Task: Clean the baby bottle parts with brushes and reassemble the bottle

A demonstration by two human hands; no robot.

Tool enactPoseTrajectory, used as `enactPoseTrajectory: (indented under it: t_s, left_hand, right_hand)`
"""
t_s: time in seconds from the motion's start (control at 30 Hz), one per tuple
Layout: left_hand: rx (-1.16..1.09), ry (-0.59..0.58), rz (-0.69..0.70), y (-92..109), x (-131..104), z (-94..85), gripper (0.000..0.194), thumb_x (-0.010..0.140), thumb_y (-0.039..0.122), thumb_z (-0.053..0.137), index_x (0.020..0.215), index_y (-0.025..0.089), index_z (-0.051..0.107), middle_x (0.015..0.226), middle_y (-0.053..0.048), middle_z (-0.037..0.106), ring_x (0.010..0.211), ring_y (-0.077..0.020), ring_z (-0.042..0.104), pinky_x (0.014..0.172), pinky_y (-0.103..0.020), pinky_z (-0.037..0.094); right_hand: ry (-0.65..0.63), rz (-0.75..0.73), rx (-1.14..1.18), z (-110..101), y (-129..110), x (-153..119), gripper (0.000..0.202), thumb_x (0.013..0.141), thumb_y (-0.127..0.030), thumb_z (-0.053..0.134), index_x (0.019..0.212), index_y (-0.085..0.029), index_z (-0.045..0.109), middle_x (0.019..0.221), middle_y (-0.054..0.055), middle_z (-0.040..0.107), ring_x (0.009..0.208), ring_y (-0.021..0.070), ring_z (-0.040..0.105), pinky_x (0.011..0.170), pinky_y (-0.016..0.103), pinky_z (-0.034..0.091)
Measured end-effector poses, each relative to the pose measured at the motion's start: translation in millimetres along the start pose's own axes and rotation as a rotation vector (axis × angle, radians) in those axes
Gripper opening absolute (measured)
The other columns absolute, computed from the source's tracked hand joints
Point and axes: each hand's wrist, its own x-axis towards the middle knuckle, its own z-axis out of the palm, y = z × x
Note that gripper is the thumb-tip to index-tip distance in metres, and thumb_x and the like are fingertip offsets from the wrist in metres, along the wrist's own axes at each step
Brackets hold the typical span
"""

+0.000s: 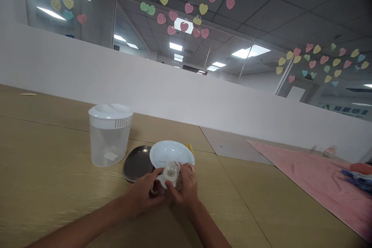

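Both hands hold a small clear and white container with a rounded transparent top (171, 169), in front of the white bowl. My left hand (143, 193) grips its left side, fingers curled round a white part. On the right side, my right hand (186, 186) is closed on the same container, thumb across its front. The white oval bowl (168, 152) lies just beyond my hands, overlapping the view of a dark metal tray (137, 164) at its left. What the container holds is too small to tell.
A translucent lidded bucket (109, 139) stands at the left. Yellow pieces (190, 148) lie behind the bowl. A pink cloth (308, 178) covers the right side, with blue and orange items (360, 174) on it. A low white wall (174, 89) borders the table (58, 186).
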Motion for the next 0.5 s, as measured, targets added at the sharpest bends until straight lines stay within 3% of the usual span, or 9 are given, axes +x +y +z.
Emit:
enactPoseTrajectory:
  t_s: [0.5]
  left_hand:
    - [0.016, -0.015, -0.035, 10.6, -0.4, -5.2, 0.057, 0.075, 0.044, 0.058, 0.123, 0.021, 0.037, 0.076, 0.002, 0.059, 0.067, -0.0148, 0.055, 0.06, -0.024, 0.041]
  right_hand:
    - [-0.004, 0.013, 0.013, -1.4, -1.1, 0.6, 0.041, 0.081, -0.038, 0.051, 0.114, -0.014, 0.045, 0.083, 0.007, 0.06, 0.071, 0.0202, 0.055, 0.073, 0.04, 0.041]
